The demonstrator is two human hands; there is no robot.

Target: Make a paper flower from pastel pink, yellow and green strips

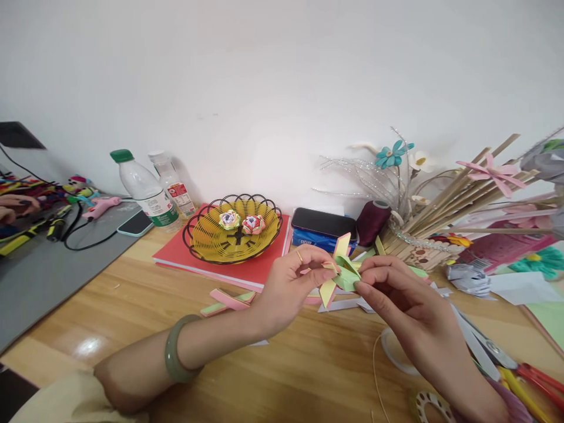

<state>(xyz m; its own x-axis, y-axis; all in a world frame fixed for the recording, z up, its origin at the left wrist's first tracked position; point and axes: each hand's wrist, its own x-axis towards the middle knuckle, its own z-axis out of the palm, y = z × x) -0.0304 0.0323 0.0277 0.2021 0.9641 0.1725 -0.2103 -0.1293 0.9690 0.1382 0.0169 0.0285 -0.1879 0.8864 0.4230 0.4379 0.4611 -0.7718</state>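
Both hands meet in front of me, above the wooden table, around a small folded paper piece (pixel 346 277) with green, yellow and pink strips sticking out. My left hand (pixel 293 288) pinches its left side between thumb and fingers. On the right side, the thumb and fingertips of my right hand (pixel 408 302) grip a green folded strip. Parts of the folds are hidden behind the fingers. Pink and green paper strips (pixel 229 299) lie on the table below my left hand. Further paper scraps rest behind and under the hands.
A yellow basket (pixel 205 249) with two paper flowers (pixel 241 222) stands on red paper (pixel 171 252). Bottles (pixel 143 191), a phone (pixel 324 220) on a blue pack and a thread spool (pixel 372 223) line the back. Scissors (pixel 496 349) and a tape roll (pixel 432 408) lie right. Another person's hand (pixel 17 205) shows far left.
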